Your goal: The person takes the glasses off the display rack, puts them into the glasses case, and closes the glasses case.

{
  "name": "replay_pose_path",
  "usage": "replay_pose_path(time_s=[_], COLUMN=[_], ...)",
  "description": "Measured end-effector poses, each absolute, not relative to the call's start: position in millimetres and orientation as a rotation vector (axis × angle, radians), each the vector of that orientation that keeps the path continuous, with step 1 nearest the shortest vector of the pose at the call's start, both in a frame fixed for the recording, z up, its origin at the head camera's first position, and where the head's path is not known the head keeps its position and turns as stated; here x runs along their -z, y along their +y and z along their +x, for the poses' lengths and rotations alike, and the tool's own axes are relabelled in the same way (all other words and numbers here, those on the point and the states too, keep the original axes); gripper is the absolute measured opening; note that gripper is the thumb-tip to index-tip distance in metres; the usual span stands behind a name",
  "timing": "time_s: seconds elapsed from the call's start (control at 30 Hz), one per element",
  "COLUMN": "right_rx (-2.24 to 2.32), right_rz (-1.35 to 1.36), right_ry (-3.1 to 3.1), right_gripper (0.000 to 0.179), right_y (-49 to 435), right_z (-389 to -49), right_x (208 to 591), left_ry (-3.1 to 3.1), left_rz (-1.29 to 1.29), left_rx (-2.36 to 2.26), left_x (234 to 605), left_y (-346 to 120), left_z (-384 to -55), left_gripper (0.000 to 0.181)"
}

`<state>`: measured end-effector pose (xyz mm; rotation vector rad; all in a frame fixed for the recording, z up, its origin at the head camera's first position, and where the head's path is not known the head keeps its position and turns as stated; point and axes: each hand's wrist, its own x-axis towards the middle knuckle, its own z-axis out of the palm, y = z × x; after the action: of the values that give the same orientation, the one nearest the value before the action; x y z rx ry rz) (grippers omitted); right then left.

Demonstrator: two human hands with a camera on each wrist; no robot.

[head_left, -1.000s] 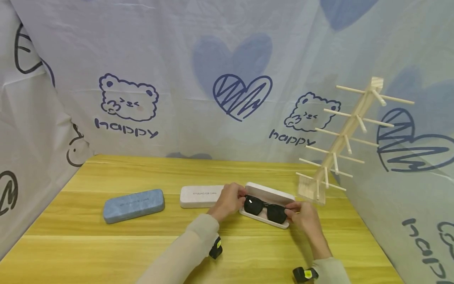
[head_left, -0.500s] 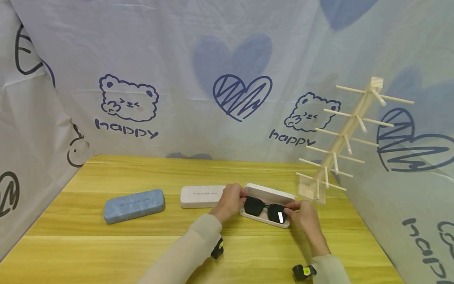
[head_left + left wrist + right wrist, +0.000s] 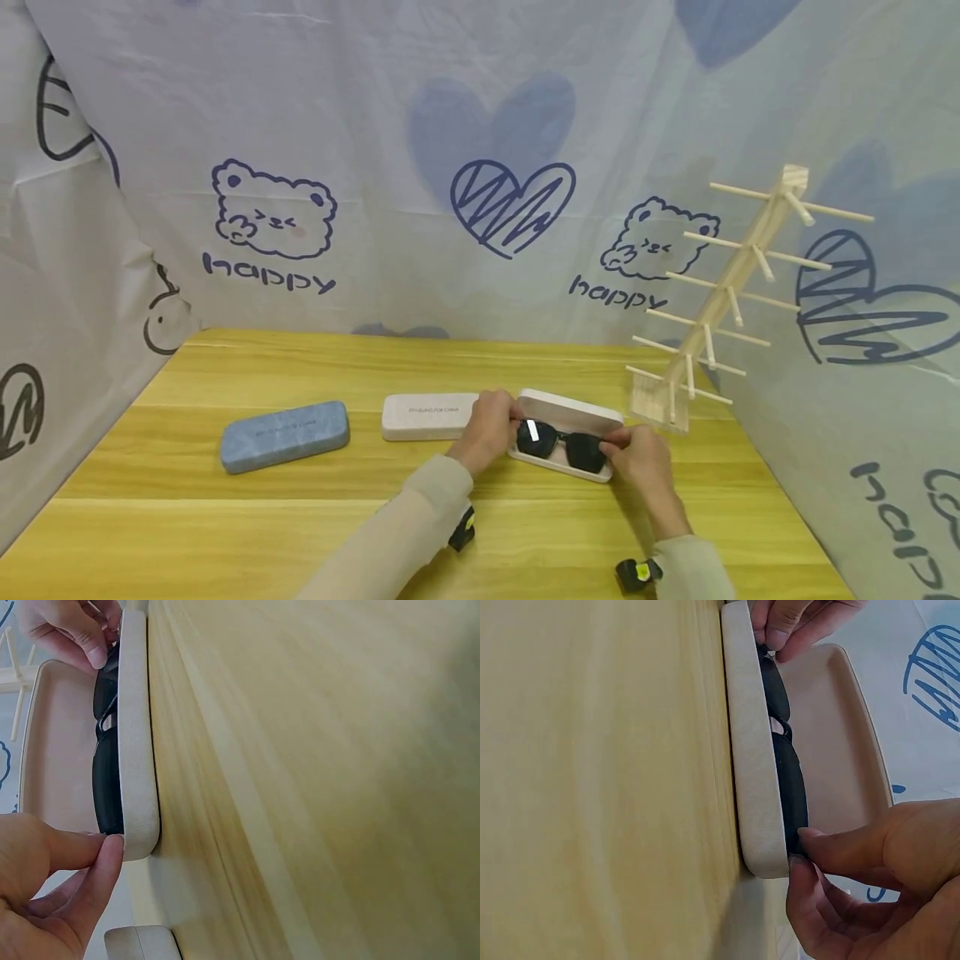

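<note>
Black sunglasses (image 3: pixel 561 446) sit in an open white glasses case (image 3: pixel 570 408) with a pinkish lining, on the right half of the table. With thumb and fingertips my left hand (image 3: pixel 491 425) pinches the left end of the frame. On the other side my right hand (image 3: pixel 641 458) pinches the right end the same way. In the left wrist view the sunglasses (image 3: pixel 109 780) stand partly above the front wall of the case (image 3: pixel 139 742). The right wrist view has the thumb and fingers of my right hand (image 3: pixel 877 877) at the end of the sunglasses (image 3: pixel 791 787).
A closed white glasses case (image 3: pixel 427 417) lies left of the open one, partly behind my left hand. Farther left is a closed blue glasses case (image 3: pixel 285 436). A wooden rack with pegs (image 3: pixel 708 317) stands behind on the right. Printed cloth (image 3: pixel 390 150) hangs around the wooden table (image 3: pixel 225 533).
Both hands keep their grip on the sunglasses and barely shift. Reflections on the lenses change from frame to frame, as the sunglasses tilt slightly within the case.
</note>
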<state>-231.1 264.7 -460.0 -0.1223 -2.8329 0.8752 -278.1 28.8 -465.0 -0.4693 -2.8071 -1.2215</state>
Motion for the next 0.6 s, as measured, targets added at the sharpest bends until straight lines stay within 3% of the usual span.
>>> replay_pose_path(time_s=[0.4, 0.6], right_rx=[-1.016, -1.274], right_rz=[-0.07, -0.191], right_ry=[-2.875, -2.833], right_gripper=[0.014, 0.029], right_y=[277, 291], right_z=[-230, -231], right_x=[450, 433], left_ry=[-2.786, -2.761], left_rz=[-0.487, -0.44], left_rx=[1.144, 1.171], left_x=[452, 442], left_y=[16, 12], left_z=[-279, -286], left_gripper=[0.02, 0.023])
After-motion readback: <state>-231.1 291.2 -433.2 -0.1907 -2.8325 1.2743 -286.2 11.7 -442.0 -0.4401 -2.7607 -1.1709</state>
